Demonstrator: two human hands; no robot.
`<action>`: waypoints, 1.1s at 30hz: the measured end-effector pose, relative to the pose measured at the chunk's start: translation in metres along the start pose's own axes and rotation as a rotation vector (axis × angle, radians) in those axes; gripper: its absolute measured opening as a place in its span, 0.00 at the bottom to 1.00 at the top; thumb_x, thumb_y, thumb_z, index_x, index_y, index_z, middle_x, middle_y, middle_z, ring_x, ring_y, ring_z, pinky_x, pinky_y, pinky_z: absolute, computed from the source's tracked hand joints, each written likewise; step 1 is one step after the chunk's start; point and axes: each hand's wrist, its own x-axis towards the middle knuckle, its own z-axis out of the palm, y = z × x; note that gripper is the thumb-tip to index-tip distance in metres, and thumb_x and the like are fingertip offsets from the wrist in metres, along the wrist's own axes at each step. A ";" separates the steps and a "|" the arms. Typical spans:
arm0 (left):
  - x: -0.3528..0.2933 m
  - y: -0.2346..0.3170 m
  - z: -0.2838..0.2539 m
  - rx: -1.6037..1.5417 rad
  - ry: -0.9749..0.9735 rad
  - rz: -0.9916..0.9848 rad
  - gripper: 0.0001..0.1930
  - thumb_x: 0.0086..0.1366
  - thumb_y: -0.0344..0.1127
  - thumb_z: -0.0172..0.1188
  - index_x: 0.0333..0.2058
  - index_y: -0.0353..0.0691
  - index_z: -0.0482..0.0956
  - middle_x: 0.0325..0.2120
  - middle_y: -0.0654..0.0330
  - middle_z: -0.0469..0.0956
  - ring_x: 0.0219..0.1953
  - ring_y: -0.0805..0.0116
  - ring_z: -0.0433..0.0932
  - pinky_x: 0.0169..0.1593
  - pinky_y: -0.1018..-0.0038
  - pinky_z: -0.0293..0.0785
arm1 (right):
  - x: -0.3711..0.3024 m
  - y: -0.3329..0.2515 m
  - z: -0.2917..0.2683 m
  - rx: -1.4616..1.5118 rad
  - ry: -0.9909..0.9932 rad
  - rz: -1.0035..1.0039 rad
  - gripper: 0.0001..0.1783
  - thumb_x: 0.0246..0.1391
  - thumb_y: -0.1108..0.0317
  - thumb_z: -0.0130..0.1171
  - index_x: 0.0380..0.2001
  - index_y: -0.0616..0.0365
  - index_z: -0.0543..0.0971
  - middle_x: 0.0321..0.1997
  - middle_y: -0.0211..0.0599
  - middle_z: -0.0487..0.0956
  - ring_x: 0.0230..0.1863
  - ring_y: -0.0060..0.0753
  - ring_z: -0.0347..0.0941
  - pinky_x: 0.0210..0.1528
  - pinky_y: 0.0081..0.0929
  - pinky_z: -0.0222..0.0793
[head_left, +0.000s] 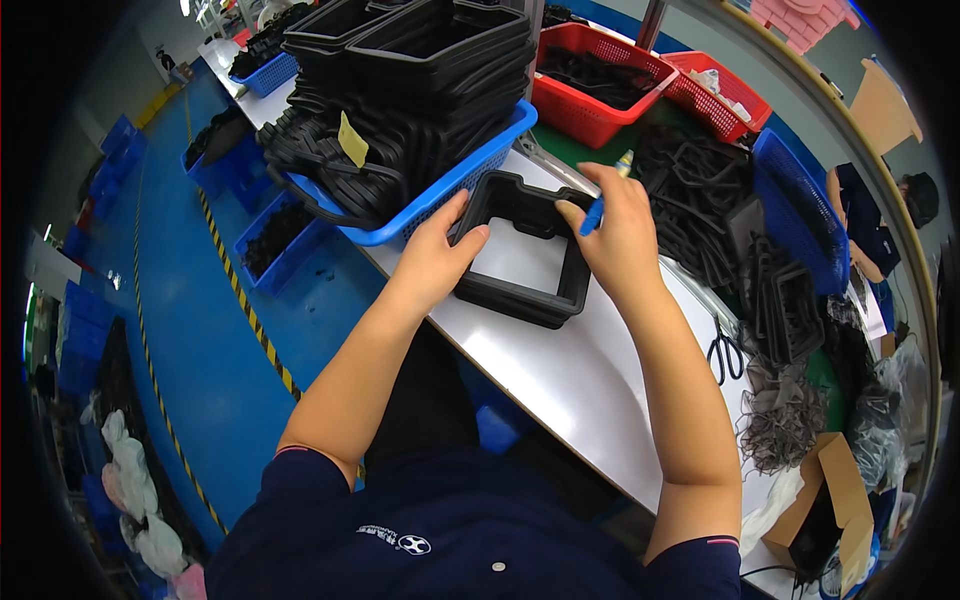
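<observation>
A black rectangular frame [520,300], made of rubber or plastic and notched along its far side, sits at the near edge of the white table. My left hand [432,255] grips its left side, thumb on the rim and fingers behind. On the other side, my right hand [622,235] holds a slim blue pen-like tool [592,214] with a pale yellow-and-white end. The right thumb and fingertips rest at the frame's far right corner. The tool's lower tip is close to the frame; whether it touches I cannot tell.
A blue basket [455,185] heaped with black frames stands beyond my left hand. Two red baskets [575,115] are farther back. Black trimmings [690,200], dark-handled scissors [725,355] and an open cardboard box [835,500] lie to the right. Another person [865,220] is at far right.
</observation>
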 end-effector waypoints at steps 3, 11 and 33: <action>0.017 -0.012 -0.002 0.061 -0.008 0.016 0.34 0.68 0.31 0.60 0.67 0.24 0.57 0.63 0.46 0.68 0.64 0.64 0.68 0.66 0.74 0.61 | 0.033 -0.013 0.022 0.005 -0.189 -0.178 0.29 0.43 0.65 0.74 0.50 0.59 0.76 0.40 0.46 0.81 0.48 0.52 0.75 0.51 0.45 0.68; 0.026 -0.002 -0.002 -0.130 -0.137 -0.100 0.32 0.67 0.30 0.57 0.68 0.32 0.61 0.55 0.55 0.74 0.54 0.72 0.73 0.58 0.76 0.68 | 0.052 -0.007 0.066 0.185 -0.332 0.031 0.20 0.44 0.71 0.70 0.43 0.60 0.80 0.37 0.51 0.83 0.41 0.56 0.80 0.47 0.44 0.73; 0.056 0.034 0.013 0.264 0.226 0.165 0.12 0.66 0.27 0.61 0.46 0.29 0.80 0.32 0.56 0.85 0.34 0.76 0.81 0.41 0.77 0.75 | 0.045 -0.009 0.052 0.511 -0.140 0.083 0.15 0.52 0.74 0.68 0.44 0.62 0.79 0.39 0.42 0.83 0.41 0.34 0.80 0.47 0.28 0.73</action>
